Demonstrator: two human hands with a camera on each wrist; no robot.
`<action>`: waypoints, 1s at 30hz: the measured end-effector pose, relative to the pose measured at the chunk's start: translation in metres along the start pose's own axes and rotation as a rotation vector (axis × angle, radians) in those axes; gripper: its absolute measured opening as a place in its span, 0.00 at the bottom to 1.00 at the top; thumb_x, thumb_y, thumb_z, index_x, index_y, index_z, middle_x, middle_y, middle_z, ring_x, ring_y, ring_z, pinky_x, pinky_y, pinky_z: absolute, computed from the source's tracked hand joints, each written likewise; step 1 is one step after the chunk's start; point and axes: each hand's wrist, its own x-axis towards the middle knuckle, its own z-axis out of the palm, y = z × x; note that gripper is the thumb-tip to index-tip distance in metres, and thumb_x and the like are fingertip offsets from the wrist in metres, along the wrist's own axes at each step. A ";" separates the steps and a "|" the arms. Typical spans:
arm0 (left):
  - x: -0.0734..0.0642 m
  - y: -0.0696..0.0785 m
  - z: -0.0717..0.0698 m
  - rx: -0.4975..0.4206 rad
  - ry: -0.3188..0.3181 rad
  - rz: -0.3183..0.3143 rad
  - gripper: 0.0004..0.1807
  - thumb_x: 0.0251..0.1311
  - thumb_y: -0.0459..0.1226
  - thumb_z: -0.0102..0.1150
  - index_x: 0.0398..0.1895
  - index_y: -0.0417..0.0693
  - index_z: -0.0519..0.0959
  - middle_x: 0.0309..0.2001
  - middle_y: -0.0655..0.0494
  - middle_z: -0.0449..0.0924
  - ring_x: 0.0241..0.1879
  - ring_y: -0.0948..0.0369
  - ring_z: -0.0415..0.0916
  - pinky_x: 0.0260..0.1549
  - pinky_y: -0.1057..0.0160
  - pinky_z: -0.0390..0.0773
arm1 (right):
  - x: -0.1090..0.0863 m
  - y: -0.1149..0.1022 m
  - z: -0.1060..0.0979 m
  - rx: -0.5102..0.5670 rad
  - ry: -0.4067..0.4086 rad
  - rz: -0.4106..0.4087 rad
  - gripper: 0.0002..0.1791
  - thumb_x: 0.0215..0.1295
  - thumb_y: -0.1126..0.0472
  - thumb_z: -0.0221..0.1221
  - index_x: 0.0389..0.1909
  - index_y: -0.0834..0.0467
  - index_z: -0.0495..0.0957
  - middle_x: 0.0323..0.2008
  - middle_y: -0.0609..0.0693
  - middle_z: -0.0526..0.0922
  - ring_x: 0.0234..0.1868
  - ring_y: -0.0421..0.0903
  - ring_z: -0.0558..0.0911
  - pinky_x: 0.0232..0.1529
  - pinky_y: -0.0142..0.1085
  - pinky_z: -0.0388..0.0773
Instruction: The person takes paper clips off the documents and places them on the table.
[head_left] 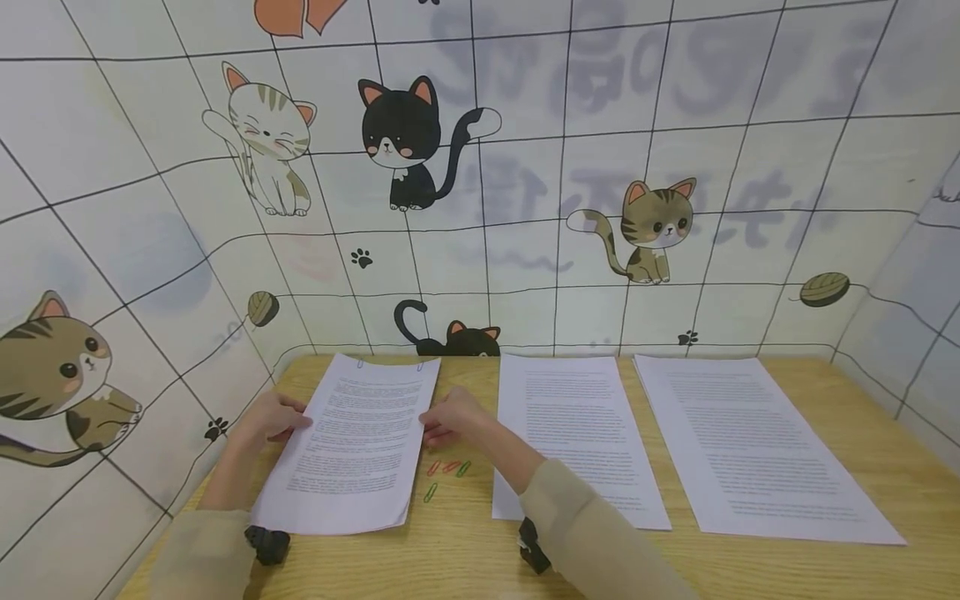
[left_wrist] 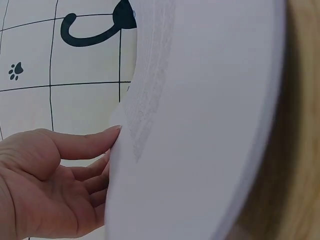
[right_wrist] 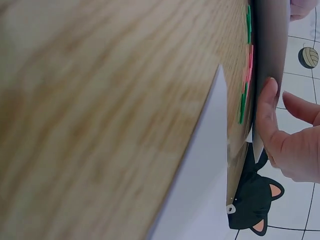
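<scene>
Clipped stack is being held at the left end of the table, top side up, with its far end close to the table's far left corner. Two clips can be seen along that far end, though their colour can't really be made out. Its left edge is pinched between the thumb and fingers of the left hand, and a pretty obvious bend in the paper is shown from the left wrist. A black device is worn at that wrist.

The right edge is gripped by the right hand, with a fingertip pressed to the raised underside. Four loose clips, two red and two green, are scattered on the table just beside the stack, a bit nearer the front than that hand.

Next along, the middle pages are laid flat up to the table's far edge and partly covered by the right sleeve. Further over, the right pages are laid at a slant toward the table's right edge. Everything's backed by a wall covered in cartoon cats.
</scene>
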 end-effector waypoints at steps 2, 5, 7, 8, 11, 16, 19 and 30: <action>0.000 0.001 -0.001 0.002 -0.008 0.010 0.22 0.61 0.26 0.62 0.56 0.19 0.72 0.43 0.35 0.78 0.35 0.53 0.76 0.30 0.65 0.75 | 0.000 0.000 0.001 -0.006 0.001 -0.004 0.04 0.64 0.74 0.63 0.37 0.72 0.79 0.27 0.60 0.85 0.25 0.47 0.84 0.39 0.41 0.85; -0.001 0.001 -0.002 -0.007 -0.020 0.018 0.23 0.62 0.26 0.61 0.57 0.19 0.71 0.44 0.35 0.78 0.35 0.54 0.77 0.31 0.65 0.77 | -0.002 0.000 0.002 -0.009 -0.004 -0.015 0.08 0.63 0.75 0.63 0.42 0.74 0.79 0.24 0.59 0.84 0.23 0.45 0.83 0.38 0.40 0.85; -0.002 0.001 -0.003 -0.019 -0.034 0.025 0.23 0.63 0.26 0.60 0.58 0.20 0.70 0.43 0.36 0.78 0.35 0.55 0.78 0.32 0.64 0.78 | -0.002 0.000 0.002 -0.001 -0.013 -0.024 0.15 0.63 0.76 0.63 0.50 0.75 0.76 0.24 0.58 0.83 0.22 0.44 0.82 0.36 0.39 0.85; -0.002 0.001 -0.004 -0.026 -0.043 0.031 0.23 0.63 0.26 0.60 0.58 0.19 0.70 0.43 0.36 0.78 0.34 0.55 0.79 0.33 0.63 0.79 | -0.002 0.000 0.002 0.004 -0.018 -0.029 0.18 0.63 0.76 0.62 0.53 0.75 0.74 0.25 0.58 0.82 0.22 0.44 0.82 0.35 0.38 0.85; -0.004 0.000 -0.007 -0.042 -0.058 0.054 0.23 0.65 0.27 0.58 0.60 0.21 0.69 0.44 0.37 0.80 0.34 0.56 0.79 0.34 0.62 0.79 | -0.004 -0.001 0.000 0.018 -0.034 -0.046 0.22 0.64 0.76 0.60 0.59 0.73 0.71 0.27 0.58 0.82 0.23 0.44 0.81 0.32 0.36 0.84; -0.009 0.000 -0.012 -0.056 -0.071 0.103 0.24 0.68 0.30 0.57 0.62 0.23 0.68 0.44 0.40 0.81 0.37 0.55 0.79 0.36 0.60 0.78 | -0.007 -0.002 -0.005 0.006 -0.032 -0.088 0.19 0.65 0.76 0.59 0.57 0.70 0.70 0.27 0.58 0.81 0.24 0.44 0.81 0.31 0.34 0.83; -0.013 0.002 -0.015 -0.077 -0.074 0.117 0.24 0.69 0.31 0.57 0.63 0.25 0.67 0.42 0.43 0.82 0.36 0.56 0.80 0.36 0.60 0.79 | -0.010 -0.002 -0.010 -0.006 -0.031 -0.117 0.20 0.65 0.76 0.59 0.56 0.70 0.70 0.28 0.58 0.82 0.24 0.44 0.81 0.32 0.35 0.84; -0.031 0.024 -0.015 -0.152 -0.083 0.159 0.23 0.71 0.32 0.57 0.64 0.29 0.66 0.44 0.45 0.84 0.37 0.56 0.83 0.38 0.61 0.80 | -0.023 0.002 -0.041 0.037 -0.107 -0.204 0.19 0.66 0.72 0.58 0.57 0.71 0.69 0.33 0.57 0.85 0.29 0.45 0.83 0.38 0.36 0.83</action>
